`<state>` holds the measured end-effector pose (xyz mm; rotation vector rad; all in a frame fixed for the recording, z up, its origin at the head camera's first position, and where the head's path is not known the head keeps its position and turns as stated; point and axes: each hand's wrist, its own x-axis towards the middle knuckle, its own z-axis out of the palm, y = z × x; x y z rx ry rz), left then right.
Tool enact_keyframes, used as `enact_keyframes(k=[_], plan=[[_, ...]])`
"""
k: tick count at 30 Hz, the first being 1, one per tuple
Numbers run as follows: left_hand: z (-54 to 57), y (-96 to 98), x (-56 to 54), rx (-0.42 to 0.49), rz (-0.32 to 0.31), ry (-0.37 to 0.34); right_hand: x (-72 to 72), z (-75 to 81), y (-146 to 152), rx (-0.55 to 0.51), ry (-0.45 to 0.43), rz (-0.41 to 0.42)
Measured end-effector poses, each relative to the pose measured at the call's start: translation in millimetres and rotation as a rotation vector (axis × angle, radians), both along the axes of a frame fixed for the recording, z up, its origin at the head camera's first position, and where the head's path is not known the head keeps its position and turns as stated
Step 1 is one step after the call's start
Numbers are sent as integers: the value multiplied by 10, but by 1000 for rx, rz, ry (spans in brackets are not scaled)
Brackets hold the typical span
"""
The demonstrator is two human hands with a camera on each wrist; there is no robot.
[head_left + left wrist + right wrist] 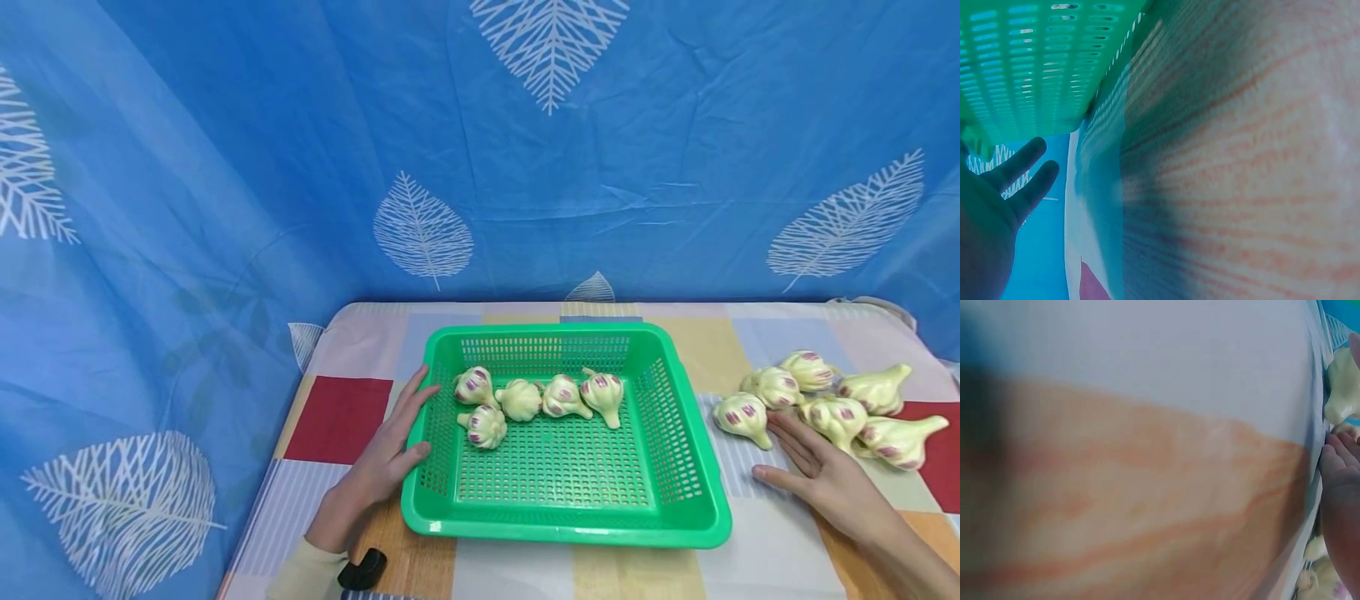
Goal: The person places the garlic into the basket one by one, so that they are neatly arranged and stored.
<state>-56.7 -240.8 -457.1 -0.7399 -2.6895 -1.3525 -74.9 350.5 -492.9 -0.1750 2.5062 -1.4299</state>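
At the left side of the green basket (566,533), the left hand (386,454) is released, its fingers extended and spread, fingertips at the rim, though whether they press on it I cannot tell; on the right of the tabletop (757,533), the right hand (817,475) is likewise loose and grasping nothing, its fingers straight and reaching in among garlic bulbs (742,418), the tips just beside or against them, the thumb held well apart; six bulbs lie in this loose cluster, some touching, right of the basket; five more garlic bulbs (562,396) lie inside it, four in a rough row across the far half and one just nearer at the left; there is one basket, its raised right wall standing between the two groups and its left wall between the left hand and the bulbs inside; a patchwork cloth (341,421) covers the tabletop; a small black object (363,569) sits by the left sleeve (303,571); behind and to the left hangs a blue curtain (315,150) printed with white leaves.
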Motion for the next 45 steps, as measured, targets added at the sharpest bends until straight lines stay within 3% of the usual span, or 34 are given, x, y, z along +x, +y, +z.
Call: enact_keyframes(k=[6, 14, 24, 32, 39, 45], plan=[[-5, 1, 4, 1, 0, -4, -122, 28, -67, 56, -18, 0], [-5, -2, 0, -7, 5, 4, -267, 46, -158, 47, -5, 2], [-4, -8, 5, -10, 6, 2, -353, 63, -220, 127, 117, -46], [6, -1, 12, -7, 10, -2, -356, 90, -240, 148, 45, -100], [-2, 0, 8, -5, 7, 0, -369, 251, -233, 133, -28, -79], [-5, -6, 4, -1, 7, -4, -416, 467, -221, 143, -14, -54]])
